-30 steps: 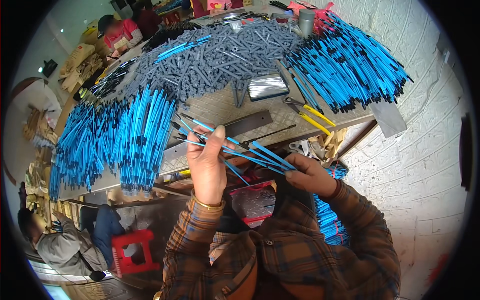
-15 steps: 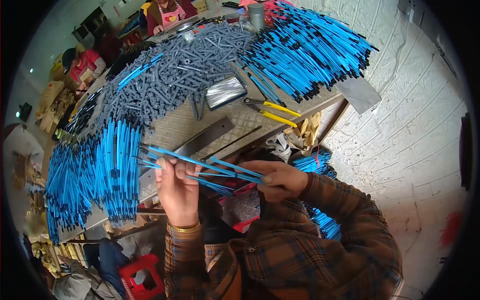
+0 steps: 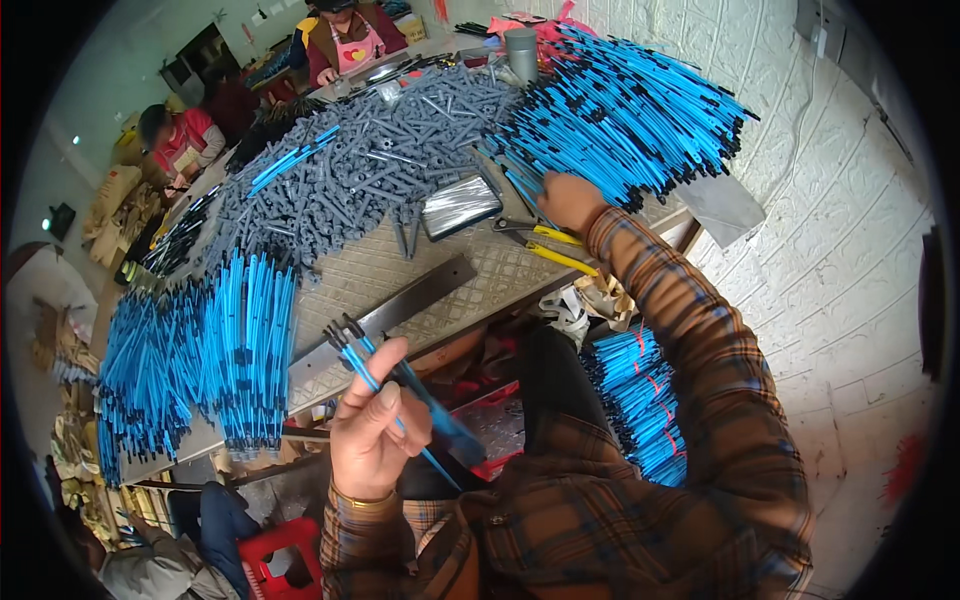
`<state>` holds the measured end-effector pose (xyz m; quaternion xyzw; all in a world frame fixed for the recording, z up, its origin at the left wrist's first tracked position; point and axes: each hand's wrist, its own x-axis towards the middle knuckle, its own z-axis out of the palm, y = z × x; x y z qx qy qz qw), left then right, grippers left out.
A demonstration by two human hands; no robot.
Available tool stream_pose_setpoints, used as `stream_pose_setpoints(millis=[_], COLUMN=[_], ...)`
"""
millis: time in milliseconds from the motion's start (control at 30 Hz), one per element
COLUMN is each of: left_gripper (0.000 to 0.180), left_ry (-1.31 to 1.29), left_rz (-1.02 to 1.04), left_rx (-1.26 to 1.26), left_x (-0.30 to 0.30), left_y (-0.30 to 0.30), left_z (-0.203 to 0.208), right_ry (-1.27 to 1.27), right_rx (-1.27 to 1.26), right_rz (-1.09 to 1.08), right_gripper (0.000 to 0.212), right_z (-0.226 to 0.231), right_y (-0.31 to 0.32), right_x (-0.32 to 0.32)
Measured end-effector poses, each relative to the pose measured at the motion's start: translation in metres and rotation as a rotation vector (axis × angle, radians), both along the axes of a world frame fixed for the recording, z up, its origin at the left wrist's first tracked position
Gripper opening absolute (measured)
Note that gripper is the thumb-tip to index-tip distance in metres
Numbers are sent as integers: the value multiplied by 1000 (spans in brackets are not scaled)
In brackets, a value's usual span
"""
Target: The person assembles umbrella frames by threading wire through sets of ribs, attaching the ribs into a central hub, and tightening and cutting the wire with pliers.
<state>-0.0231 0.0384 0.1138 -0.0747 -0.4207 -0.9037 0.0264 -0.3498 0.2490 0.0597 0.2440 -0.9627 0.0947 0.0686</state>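
Observation:
Low in front of me, my left hand [image 3: 380, 430] is closed around a few thin blue rods [image 3: 361, 366] with black ends, which slant up past the fingers; part of them is blurred. My right arm stretches forward, and my right hand [image 3: 572, 202] is at the near left edge of a big heap of blue rods [image 3: 630, 110]. Its fingers are curled down at a few loose rods there; their tips and anything between them are hidden. Close below that hand lie yellow-handled pliers [image 3: 560, 250], partly covered by the forearm.
Grey plastic tubes [image 3: 350, 170] are piled mid-table. A film-covered box [image 3: 461, 206] and a flat metal bar [image 3: 425, 295] lie nearer. More blue rods [image 3: 245, 350] stack at left. Bundled rods [image 3: 640, 400] sit below the table. Co-workers [image 3: 355, 45] sit at the far side.
My right hand has let go of the rods at the left hand and moved forward to the right heap. The left hand has dropped slightly, tilting its rods more upright.

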Motion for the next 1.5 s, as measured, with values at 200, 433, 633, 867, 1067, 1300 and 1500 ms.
stream_pose_setpoints(millis=[200,433,633,867,1067,1300,1500], left_gripper=[28,13,12,10,11,16,16], left_ry=[-269,-46,27,-37,77,-24,9], left_rz=[282,668,826,571,410,344,304], left_rx=[3,-28,-149,-118,103,148,24], left_x=[-11,-68,-73,-48,-29,-8,1], left_y=[14,-1,8,-1,6,14,-6], left_z=[22,-3,0,10,20,34,20], right_ry=[-618,32,20,-294,-3,297,217], right_rx=[-933,-662,-604,-737,-250,228,92], right_rz=[137,606,597,496,309,-30,-79], right_gripper=[18,16,13,15,25,16,17], right_z=[19,24,22,28,19,-12,13], right_y=[13,-2,1,15,26,29,25], right_x=[53,193,212,180,78,2,22])
